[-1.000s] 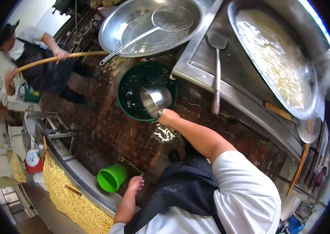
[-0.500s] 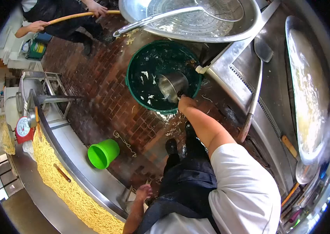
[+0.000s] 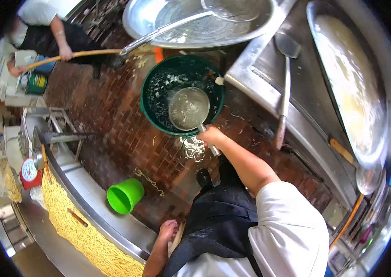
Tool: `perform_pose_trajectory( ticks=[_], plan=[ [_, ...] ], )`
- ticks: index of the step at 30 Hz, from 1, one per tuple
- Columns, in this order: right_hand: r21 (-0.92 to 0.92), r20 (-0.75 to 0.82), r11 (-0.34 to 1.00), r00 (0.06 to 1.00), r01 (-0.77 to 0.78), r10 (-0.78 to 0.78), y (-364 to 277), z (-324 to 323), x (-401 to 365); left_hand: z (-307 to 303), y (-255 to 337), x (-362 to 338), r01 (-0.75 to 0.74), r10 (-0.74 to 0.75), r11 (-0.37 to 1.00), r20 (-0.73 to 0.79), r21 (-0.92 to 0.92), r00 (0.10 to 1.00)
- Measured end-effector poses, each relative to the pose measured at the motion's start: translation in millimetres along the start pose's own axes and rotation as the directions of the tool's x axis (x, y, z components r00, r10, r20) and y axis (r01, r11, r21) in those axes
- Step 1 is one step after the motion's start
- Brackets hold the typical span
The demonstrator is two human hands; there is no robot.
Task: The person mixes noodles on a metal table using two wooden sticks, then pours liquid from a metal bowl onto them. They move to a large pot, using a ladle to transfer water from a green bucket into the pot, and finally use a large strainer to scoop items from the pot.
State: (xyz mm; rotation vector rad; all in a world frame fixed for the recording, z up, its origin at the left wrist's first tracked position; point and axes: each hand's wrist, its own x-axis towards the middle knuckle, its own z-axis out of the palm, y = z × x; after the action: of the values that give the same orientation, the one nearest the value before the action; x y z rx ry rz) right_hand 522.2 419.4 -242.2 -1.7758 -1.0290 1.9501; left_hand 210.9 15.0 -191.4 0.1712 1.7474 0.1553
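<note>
My right hand [image 3: 210, 136] grips the handle of a round metal dipper [image 3: 189, 109], which is full of clear water. The dipper is held level over the near side of a dark green tub [image 3: 145, 105]; rippling water shows in the tub around it. Down by my apron, my left hand [image 3: 168, 229] has its fingers curled in. A pale wooden edge shows beside that hand, and whatever the fingers may hold is hidden.
A bright green bucket [image 3: 131, 194] stands on the wet brick floor [image 3: 112, 129]. Yellow noodles [image 3: 80, 235] cover the left counter. A large metal bowl [image 3: 135, 37] and a steaming wok [image 3: 361, 92] flank the tub. Another person's hand [image 3: 66, 52] holds a long wooden handle [image 3: 94, 53].
My right hand has raised the dipper out of the tub's water, from tilted to level and full, and drawn it toward me. The other person has shifted along the long handle.
</note>
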Motion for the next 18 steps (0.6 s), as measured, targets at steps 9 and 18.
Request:
perform_pose_trajectory(
  ticks=[9, 18],
  plan=[
    [0.251, 0.075, 0.950, 0.974, 0.188, -0.213, -85.1, -38.2, -223.5, -79.0, 46.2, 21.4, -0.148, 0.103, 0.903, 0.132, 0.404, 0.986],
    [0.384, -0.151, 0.853, 0.935, 0.354, -0.320, -100.8, -158.3, -394.0, 20.6, 133.6, 15.7, -0.341, 0.248, 0.796, 0.243, 0.500, 0.938]
  ],
)
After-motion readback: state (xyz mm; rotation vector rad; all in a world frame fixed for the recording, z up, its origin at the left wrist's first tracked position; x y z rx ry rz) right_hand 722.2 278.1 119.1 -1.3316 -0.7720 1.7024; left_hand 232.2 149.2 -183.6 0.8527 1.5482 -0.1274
